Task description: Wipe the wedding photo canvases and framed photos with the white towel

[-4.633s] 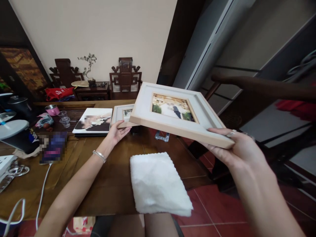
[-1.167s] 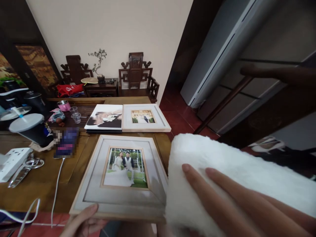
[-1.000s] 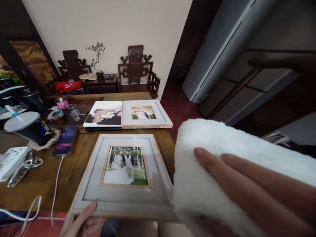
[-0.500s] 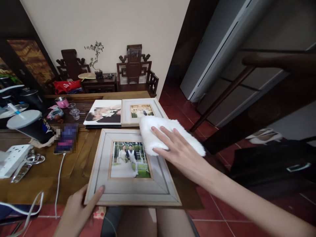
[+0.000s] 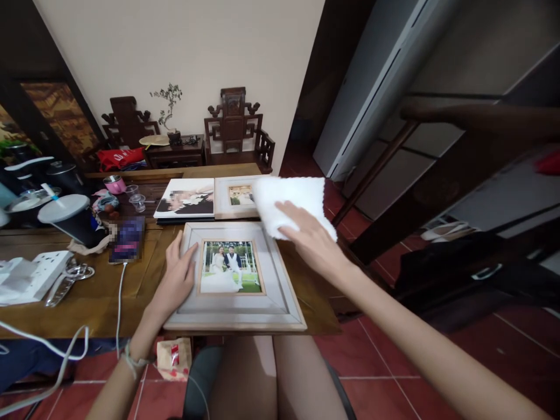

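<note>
A large pale photo frame [image 5: 266, 303] with a wedding picture lies flat at the near edge of the wooden table [image 5: 83, 303]. My left hand [image 5: 177, 280] rests flat on the frame's left border, fingers stretched out. My right hand [image 5: 308, 239] presses a white fluffy cloth [image 5: 291, 201] onto the frame's top right corner, fingers laid flat on the cloth. Behind it lie a smaller pale frame [image 5: 231, 198] and a photo album [image 5: 186, 198], side by side.
On the table's left stand a dark lidded cup [image 5: 70, 219], a phone [image 5: 126, 239], a white power strip [image 5: 32, 277] with cables, keys [image 5: 70, 277], a pink cup [image 5: 114, 185] and clear glasses [image 5: 136, 201]. Carved chairs [image 5: 234, 131] stand by the far wall. Red tile floor lies right.
My left hand slid from the frame's bottom left corner up onto its left border. My right hand carried the cloth a little up and right, onto the frame's top right corner.
</note>
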A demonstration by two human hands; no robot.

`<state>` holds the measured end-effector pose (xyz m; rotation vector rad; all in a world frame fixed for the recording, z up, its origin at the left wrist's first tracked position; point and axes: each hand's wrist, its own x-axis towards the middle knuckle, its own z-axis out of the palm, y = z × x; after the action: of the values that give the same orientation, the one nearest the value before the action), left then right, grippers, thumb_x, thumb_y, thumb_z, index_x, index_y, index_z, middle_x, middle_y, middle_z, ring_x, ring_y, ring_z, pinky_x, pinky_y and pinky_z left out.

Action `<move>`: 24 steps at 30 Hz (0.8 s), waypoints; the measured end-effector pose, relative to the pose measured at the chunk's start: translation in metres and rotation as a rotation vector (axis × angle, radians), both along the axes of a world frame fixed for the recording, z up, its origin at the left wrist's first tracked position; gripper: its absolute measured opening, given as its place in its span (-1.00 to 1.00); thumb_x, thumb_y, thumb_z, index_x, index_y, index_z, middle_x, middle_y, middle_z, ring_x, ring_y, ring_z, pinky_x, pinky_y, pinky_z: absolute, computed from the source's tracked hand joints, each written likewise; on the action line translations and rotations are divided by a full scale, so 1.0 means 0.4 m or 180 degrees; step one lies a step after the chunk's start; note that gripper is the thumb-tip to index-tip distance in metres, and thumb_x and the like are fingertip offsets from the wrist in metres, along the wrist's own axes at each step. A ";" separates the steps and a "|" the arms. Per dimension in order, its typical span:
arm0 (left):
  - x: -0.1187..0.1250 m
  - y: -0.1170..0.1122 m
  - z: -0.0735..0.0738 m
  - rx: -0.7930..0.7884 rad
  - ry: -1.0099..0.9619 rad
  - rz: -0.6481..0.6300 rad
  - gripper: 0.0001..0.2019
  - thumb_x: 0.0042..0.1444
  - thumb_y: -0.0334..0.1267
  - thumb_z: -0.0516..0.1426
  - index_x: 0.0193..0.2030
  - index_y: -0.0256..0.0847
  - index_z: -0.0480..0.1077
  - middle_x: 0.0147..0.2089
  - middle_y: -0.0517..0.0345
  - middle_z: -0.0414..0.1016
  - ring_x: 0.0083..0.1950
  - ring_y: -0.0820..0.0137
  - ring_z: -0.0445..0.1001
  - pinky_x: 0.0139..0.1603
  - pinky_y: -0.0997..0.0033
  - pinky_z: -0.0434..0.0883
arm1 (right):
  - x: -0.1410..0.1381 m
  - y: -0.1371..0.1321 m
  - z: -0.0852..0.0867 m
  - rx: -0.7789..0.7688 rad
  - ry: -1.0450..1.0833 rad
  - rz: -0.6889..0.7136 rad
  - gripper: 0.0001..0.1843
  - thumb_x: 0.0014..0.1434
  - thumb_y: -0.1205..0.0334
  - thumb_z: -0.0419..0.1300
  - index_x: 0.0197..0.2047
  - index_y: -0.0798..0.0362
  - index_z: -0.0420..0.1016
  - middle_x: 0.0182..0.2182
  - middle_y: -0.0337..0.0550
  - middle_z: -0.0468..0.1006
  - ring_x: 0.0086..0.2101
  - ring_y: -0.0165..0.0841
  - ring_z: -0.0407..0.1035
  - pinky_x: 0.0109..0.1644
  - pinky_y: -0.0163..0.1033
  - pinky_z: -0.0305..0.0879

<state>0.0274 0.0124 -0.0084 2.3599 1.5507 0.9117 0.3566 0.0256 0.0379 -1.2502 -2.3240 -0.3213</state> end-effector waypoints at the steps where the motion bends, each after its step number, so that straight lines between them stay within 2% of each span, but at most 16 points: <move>1: 0.001 0.000 0.001 0.0073 0.0045 -0.0110 -0.63 0.26 -0.36 -0.08 0.17 -0.23 0.30 0.42 -0.15 -0.08 0.44 0.11 -0.13 0.38 -0.10 0.00 | -0.015 -0.009 -0.017 -0.0098 -0.0123 0.0154 -0.59 0.14 0.62 -0.08 -0.11 0.02 0.40 0.33 0.02 0.12 0.33 -0.11 -0.11 0.29 0.19 0.03; 3: 0.000 0.000 0.000 0.0119 0.0118 -0.0278 -0.63 0.26 -0.40 -0.12 0.13 -0.27 0.34 0.38 -0.16 0.03 0.42 0.17 -0.04 0.38 -0.02 0.05 | -0.049 -0.032 -0.048 -0.0363 -0.0309 0.0347 -0.55 0.10 0.65 -0.06 -0.08 0.03 0.41 0.30 0.06 0.17 0.31 -0.11 -0.05 0.29 0.16 0.03; 5: -0.002 0.002 -0.005 0.0106 0.0121 -0.0294 -0.61 0.25 -0.44 -0.13 0.11 -0.30 0.36 0.35 -0.16 0.12 0.40 0.20 0.04 0.38 0.04 0.08 | -0.075 -0.061 -0.064 -0.0595 -0.0335 0.0376 -0.45 0.00 0.70 -0.07 -0.03 0.07 0.39 0.26 0.14 0.23 0.26 -0.11 0.09 0.24 0.06 0.13; 8: -0.003 0.005 -0.017 0.0073 0.0035 -0.0246 -0.57 0.20 -0.50 -0.14 0.12 -0.31 0.37 0.34 -0.13 0.17 0.39 0.24 0.10 0.39 0.09 0.10 | -0.081 -0.097 -0.051 -0.0922 -0.0147 0.0302 -0.33 -0.13 0.69 -0.07 0.06 0.11 0.30 0.06 0.15 0.43 0.04 -0.15 0.35 0.02 -0.13 0.34; 10: -0.003 0.006 -0.025 0.0030 -0.0018 -0.0256 -0.55 0.17 -0.53 -0.14 0.12 -0.31 0.37 0.33 -0.12 0.20 0.38 0.25 0.12 0.39 0.10 0.10 | -0.071 -0.100 -0.024 -0.0993 0.0021 0.0149 -0.30 -0.13 0.65 -0.07 0.13 0.11 0.22 -0.08 0.09 0.50 -0.12 -0.17 0.43 -0.13 -0.19 0.37; 12: -0.004 0.007 -0.031 0.0010 -0.0047 -0.0248 -0.54 0.15 -0.55 -0.13 0.11 -0.31 0.38 0.33 -0.12 0.21 0.38 0.24 0.13 0.39 0.08 0.10 | -0.066 -0.080 0.006 -0.0697 0.0169 -0.0193 -0.32 -0.07 0.64 -0.08 0.15 0.14 0.16 -0.09 0.15 0.50 -0.12 -0.12 0.42 -0.12 -0.11 0.37; 14: -0.004 0.007 -0.036 0.0013 -0.0026 -0.0228 -0.53 0.13 -0.57 -0.12 0.11 -0.32 0.39 0.32 -0.13 0.23 0.39 0.23 0.12 0.39 0.05 0.11 | -0.081 -0.042 0.031 -0.0153 0.0231 -0.0539 -0.38 -0.01 0.65 -0.11 0.14 0.17 0.18 0.08 0.30 0.38 0.06 0.00 0.30 0.05 0.08 0.28; 15: -0.005 0.007 -0.037 0.0003 0.0003 -0.0226 -0.52 0.11 -0.58 -0.12 0.11 -0.32 0.39 0.31 -0.13 0.24 0.39 0.22 0.11 0.38 0.03 0.11 | -0.099 -0.019 0.040 0.0080 0.0185 -0.0601 -0.40 0.00 0.66 -0.12 0.12 0.17 0.20 0.18 0.32 0.28 0.17 0.03 0.17 0.15 0.17 0.18; 17: -0.006 0.008 -0.041 -0.0046 0.0060 -0.0215 -0.49 0.09 -0.60 -0.12 0.13 -0.30 0.38 0.30 -0.12 0.26 0.41 0.21 0.07 0.38 -0.03 0.10 | -0.156 0.025 0.045 0.0295 -0.0063 -0.0451 -0.39 0.01 0.68 -0.13 0.11 0.17 0.24 0.31 0.24 0.09 0.30 0.00 -0.09 0.29 0.25 -0.07; 18: -0.006 0.008 -0.042 -0.0069 0.0071 -0.0196 -0.48 0.08 -0.60 -0.12 0.15 -0.29 0.36 0.30 -0.12 0.27 0.41 0.20 0.06 0.37 -0.05 0.10 | -0.192 0.043 0.042 0.0275 -0.0252 -0.0276 -0.38 0.01 0.69 -0.13 0.12 0.16 0.25 0.33 0.19 0.06 0.33 -0.03 -0.15 0.32 0.25 -0.15; 22: -0.004 0.009 -0.043 -0.0009 0.0012 -0.0174 -0.48 0.12 -0.57 -0.10 0.21 -0.31 0.29 0.31 -0.15 0.25 0.41 0.20 0.07 0.39 -0.03 0.09 | -0.331 0.083 0.002 -0.0165 -0.1001 0.0593 -0.44 0.16 0.62 -0.07 0.19 0.08 0.26 0.27 0.09 0.23 0.30 -0.15 -0.03 0.34 0.17 -0.17; 24: -0.003 0.009 -0.042 0.0040 -0.0015 -0.0215 -0.51 0.15 -0.54 -0.10 0.21 -0.31 0.30 0.30 -0.16 0.25 0.41 0.21 0.07 0.40 0.00 0.08 | -0.368 0.084 -0.018 -0.0373 -0.1188 0.0720 -0.49 0.22 0.55 -0.04 0.21 0.06 0.26 0.24 0.09 0.29 0.28 -0.18 0.05 0.34 0.10 -0.11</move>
<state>0.0263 0.0160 -0.0250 2.4011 1.4581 0.9141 0.2095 0.0590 0.0306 -1.0334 -2.8091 -0.3710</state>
